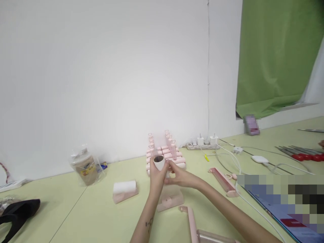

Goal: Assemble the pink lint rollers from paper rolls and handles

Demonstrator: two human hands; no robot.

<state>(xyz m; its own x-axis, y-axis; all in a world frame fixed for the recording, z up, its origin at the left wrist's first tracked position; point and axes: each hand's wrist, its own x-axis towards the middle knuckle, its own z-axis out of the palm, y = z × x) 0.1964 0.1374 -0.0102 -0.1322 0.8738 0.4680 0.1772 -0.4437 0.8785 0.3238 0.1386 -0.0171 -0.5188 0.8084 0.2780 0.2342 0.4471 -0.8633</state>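
Observation:
My left hand (158, 175) is wrapped round a white sticky-paper roll (159, 164), whose open brown core faces me. From the right, my right hand (178, 173) grips the side of that roll with thumb and fingers; part of the roll is hidden by both hands. On the table just below lies a clear pink cover (170, 201). To the left, a second white roll (125, 186) rests on a pink cover (126, 195). Nearer me is a pink roller frame (191, 222) beside a clear cover (212, 237). Another long pink piece (222, 182) lies to the right.
Behind my hands, several pink lint rollers (174, 155) stand stacked near the wall. A power strip (202, 146) with chargers and trailing white cables (239, 165) is at back right. Red-handled tools (306, 157), a bagged tub (86, 168) and a black object (20, 211) lie farther out.

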